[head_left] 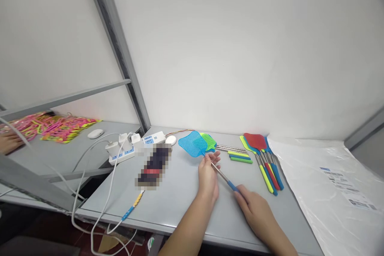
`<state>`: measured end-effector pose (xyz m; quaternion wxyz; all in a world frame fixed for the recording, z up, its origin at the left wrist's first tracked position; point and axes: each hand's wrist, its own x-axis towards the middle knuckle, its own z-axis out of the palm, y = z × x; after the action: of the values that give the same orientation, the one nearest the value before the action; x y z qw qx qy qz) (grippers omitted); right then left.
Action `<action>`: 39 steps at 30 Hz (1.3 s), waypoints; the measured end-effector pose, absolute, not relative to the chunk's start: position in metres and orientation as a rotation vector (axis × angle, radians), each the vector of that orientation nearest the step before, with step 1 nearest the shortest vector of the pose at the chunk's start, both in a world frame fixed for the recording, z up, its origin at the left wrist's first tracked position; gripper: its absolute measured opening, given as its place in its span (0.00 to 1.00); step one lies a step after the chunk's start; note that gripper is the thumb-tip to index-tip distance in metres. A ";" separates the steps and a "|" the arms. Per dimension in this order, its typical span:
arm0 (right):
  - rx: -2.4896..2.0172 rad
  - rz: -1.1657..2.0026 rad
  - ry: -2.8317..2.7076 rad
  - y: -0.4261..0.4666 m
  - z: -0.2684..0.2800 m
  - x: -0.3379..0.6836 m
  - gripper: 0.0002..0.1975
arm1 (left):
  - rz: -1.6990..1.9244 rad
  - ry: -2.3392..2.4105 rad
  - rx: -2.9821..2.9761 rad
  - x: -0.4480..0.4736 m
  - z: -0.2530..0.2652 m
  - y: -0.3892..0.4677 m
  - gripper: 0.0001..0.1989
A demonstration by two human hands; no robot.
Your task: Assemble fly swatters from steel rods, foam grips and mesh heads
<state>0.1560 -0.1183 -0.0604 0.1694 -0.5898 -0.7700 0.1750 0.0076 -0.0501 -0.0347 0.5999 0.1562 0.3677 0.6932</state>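
Note:
A blue fly swatter (192, 144) with a metal rod is held above the grey table. My left hand (207, 172) pinches it where the rod meets the mesh head, some fingers spread behind. Around its blue handle my right hand (253, 206) is closed. Just behind the left hand lie a green swatter head (211, 142) and metal rods (231, 149). Loose green, yellow and blue handle grips (240, 157) rest beside those rods. To the right is a fanned pile of fly swatters (255, 142) with red, yellow and blue heads and handles.
A white plastic package (336, 192) covers the table's right end. On the left are a pixelated phone-like object (154, 167), power strips (153, 139), white cables (111, 192) and a round white item (171, 140). Past the metal frame (120, 48), another person's hand (10, 143) is near pink-yellow items (66, 126).

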 end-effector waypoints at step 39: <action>-1.352 1.013 -1.266 -0.142 -0.050 0.184 0.17 | 1.480 0.770 0.575 0.002 -0.052 -0.120 0.16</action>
<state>0.1843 -0.1421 -0.0496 0.4926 -0.5574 -0.5217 0.4176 0.0017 -0.1203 -0.0524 0.6354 0.2515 0.3372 0.6476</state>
